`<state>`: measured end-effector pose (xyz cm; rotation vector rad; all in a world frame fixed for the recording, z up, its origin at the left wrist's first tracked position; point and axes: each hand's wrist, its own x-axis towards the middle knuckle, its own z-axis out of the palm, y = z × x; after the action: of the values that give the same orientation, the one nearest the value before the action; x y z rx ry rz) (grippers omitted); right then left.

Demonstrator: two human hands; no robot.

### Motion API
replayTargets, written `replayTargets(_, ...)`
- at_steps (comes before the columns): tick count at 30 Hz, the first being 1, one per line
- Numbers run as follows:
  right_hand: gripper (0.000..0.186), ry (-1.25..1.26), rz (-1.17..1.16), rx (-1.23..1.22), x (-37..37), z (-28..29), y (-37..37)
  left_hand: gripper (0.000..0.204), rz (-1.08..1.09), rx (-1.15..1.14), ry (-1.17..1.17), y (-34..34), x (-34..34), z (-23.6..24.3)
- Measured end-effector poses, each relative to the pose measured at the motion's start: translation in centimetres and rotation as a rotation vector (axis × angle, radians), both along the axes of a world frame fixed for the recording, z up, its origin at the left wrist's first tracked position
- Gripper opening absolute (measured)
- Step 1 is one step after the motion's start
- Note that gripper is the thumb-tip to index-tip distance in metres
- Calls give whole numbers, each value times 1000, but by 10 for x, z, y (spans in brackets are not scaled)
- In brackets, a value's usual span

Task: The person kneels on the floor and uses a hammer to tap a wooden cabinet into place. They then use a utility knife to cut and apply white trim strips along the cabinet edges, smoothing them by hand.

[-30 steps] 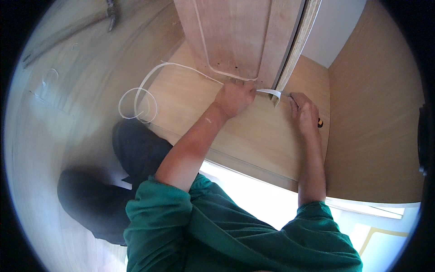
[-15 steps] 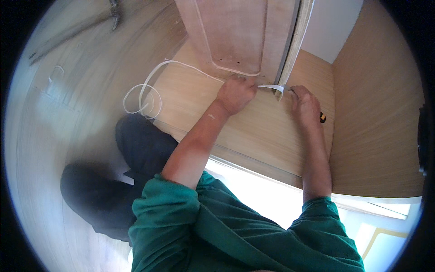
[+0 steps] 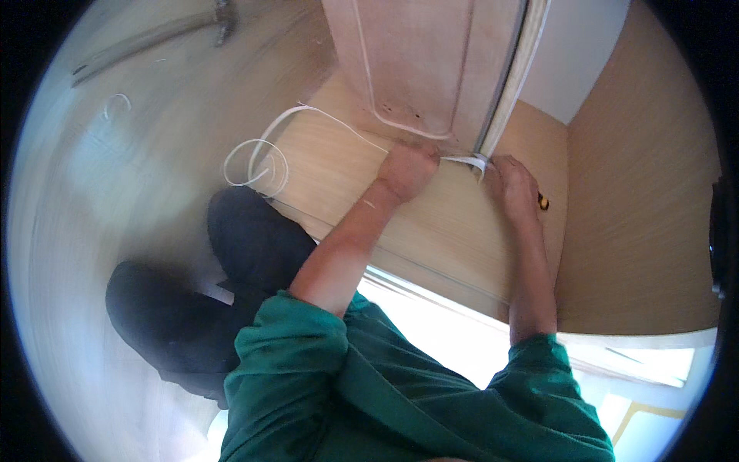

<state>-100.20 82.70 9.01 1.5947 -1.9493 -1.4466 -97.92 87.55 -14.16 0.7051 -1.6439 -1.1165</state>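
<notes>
White flat strip (image 3: pixel 282 117), pinched in the left hand (image 3: pixel 412 169), loops loosely over the wood-grain board's (image 3: pixel 439 235) near-left corner; a snag there could tug it askew. The right hand (image 3: pixel 514 185) clasps a tool (image 3: pixel 543 202), its black-and-yellow handle end showing; a slip might nick the curled strip or scratch the grooved, matte wooden panel (image 3: pixel 419 61) beside it

Two hands (image 3: pixel 412 169) (image 3: pixel 516 185) showing; one strip (image 3: pixel 288 113), one tool (image 3: pixel 543 202), one hammer (image 3: pixel 225 25), one door (image 3: pixel 416 61) appearing; two knees (image 3: pixel 240 215) (image 3: pixel 135 294), two sleeves (image 3: pixel 289 339) (image 3: pixel 543 366) showing.
</notes>
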Motion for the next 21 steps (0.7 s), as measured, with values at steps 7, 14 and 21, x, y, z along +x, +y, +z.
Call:
replayTargets(7, 23, -52, 108, -53, 3, 12, 3, 25, 18, 5, 38, -15, 0, -6)
replayTargets(14, 21, 46, 132, -7, 1, 8, 8, 23, 39, 6, 45, -12, 3, -11)
replayTargets(21, 21, 6, 142, -33, -6, 8, 9, 18, 72, -16, -12, -10, 0, -10)
